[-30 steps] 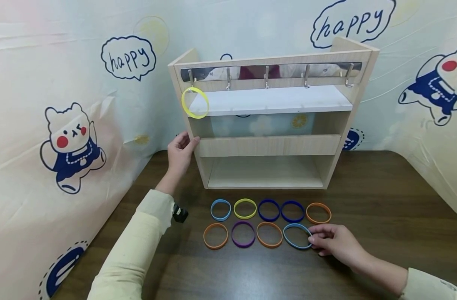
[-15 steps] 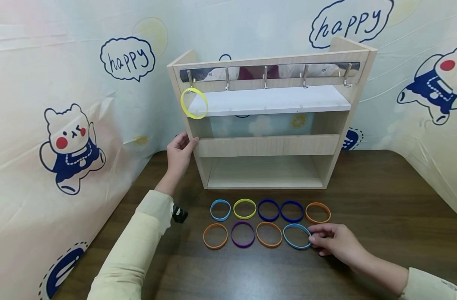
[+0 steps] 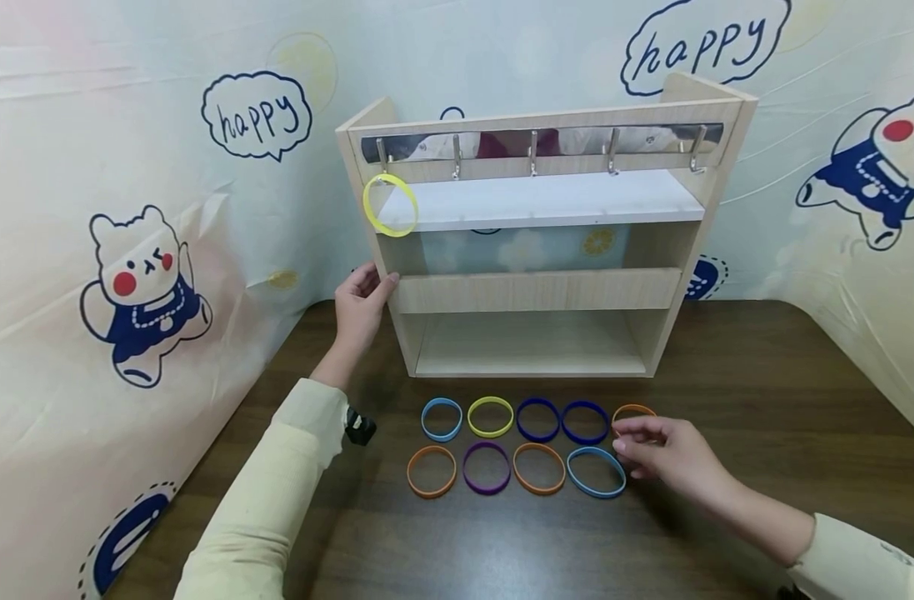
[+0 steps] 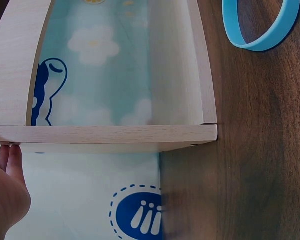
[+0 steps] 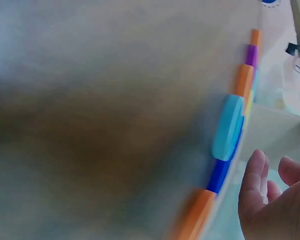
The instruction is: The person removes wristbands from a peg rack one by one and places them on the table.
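At the left side of the wooden shelf (image 3: pixel 535 291), my left hand (image 3: pixel 361 310) grips the panel, thumb at its front edge. In the left wrist view, fingertips (image 4: pixel 14 155) meet the panel's outer face. My right hand (image 3: pixel 677 457) hovers just over the table, partly covering an orange wristband (image 3: pixel 633 407). Its thumb and fingers stand apart with nothing between them, as the right wrist view also shows. Beside the fingertips lies a light blue wristband (image 3: pixel 597 496), flat at the right end of the front row. A yellow wristband (image 3: pixel 395 233) hangs from the leftmost metal hook (image 3: pixel 382 154).
More wristbands lie in two rows before the shelf: light blue (image 3: pixel 442 440), yellow (image 3: pixel 490 435) and dark blue (image 3: pixel 539 440) behind; orange (image 3: pixel 431 497) and purple (image 3: pixel 486 492) in front. Several hooks line the metal strip (image 3: pixel 576 142). A printed cloth (image 3: pixel 292 217) surrounds the table.
My right hand has let go of the light blue wristband and moved up and away toward the orange one behind. The left hand stays on the shelf panel.
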The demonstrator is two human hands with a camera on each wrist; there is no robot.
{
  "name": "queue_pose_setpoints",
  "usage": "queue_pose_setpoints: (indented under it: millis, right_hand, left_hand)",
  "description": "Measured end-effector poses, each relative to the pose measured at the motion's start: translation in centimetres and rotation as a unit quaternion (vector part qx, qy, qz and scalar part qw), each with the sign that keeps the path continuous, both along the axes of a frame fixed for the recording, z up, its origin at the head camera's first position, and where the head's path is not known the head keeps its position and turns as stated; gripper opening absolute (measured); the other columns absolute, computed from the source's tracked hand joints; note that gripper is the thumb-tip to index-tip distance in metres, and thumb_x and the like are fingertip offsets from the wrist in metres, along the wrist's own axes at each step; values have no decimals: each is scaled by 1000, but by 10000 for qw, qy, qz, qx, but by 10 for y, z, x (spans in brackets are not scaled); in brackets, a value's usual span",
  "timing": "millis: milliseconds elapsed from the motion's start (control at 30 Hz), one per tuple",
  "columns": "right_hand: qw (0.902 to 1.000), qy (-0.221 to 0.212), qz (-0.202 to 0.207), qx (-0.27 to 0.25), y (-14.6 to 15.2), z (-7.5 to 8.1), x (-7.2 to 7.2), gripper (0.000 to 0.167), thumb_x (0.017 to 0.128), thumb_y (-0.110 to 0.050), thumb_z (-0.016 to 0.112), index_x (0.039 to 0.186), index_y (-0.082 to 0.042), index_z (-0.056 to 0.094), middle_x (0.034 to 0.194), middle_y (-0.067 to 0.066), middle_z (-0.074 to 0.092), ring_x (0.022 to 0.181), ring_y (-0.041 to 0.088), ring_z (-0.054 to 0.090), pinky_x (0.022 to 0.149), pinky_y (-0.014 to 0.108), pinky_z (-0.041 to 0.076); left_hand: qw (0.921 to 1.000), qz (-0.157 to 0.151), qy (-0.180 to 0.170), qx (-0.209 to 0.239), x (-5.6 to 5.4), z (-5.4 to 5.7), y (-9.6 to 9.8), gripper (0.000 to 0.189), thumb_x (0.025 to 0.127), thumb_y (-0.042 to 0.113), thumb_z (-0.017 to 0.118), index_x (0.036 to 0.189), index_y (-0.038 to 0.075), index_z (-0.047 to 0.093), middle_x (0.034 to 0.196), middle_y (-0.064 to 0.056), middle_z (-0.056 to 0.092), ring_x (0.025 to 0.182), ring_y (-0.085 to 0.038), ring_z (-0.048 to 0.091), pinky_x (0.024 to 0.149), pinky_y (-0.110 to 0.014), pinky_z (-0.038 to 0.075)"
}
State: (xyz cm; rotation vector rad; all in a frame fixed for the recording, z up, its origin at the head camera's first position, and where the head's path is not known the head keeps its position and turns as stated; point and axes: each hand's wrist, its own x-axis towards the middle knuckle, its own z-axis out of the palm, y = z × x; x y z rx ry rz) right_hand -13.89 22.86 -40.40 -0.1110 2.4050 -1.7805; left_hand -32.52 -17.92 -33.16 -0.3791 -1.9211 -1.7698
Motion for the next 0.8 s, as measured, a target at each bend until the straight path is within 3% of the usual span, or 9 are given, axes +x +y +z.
queue_pose_setpoints:
  millis: [200,500,733,800]
  right_hand:
    - [9997,194,-22,-147,-12,20,-13,41,91,-14,70,122,9,59,100,18,68,90,28,68,70,36,57]
    - [9957,829,52,-416,-36,49,-35,39,91,-14,69,124,5,61,101,18,65,85,20,68,72,35,56]
    - [9890,1211,132,-844,-62,75,-54,37,91,-13,70,124,2,61,104,16,64,88,19,67,75,36,56]
    - [9873,1305,124,-899,-69,82,-59,37,91,-14,70,124,0,62,105,15,64,89,18,67,75,35,56]
  left_hand:
    - [9999,64,89,-42,-2,-2,0,36,90,18,71,122,1,65,116,-14,66,102,-20,63,86,-30,51]
    - [9999,57,-24,-124,2,2,0,37,91,16,69,124,-1,63,118,-15,65,101,-18,62,86,-28,51]
    - [9997,37,-82,-248,24,20,7,35,92,10,67,123,-6,62,117,-18,65,99,-17,62,85,-28,51]
    - [9996,51,-93,-268,26,21,7,35,92,10,67,123,-6,62,117,-18,65,99,-18,62,85,-28,51]
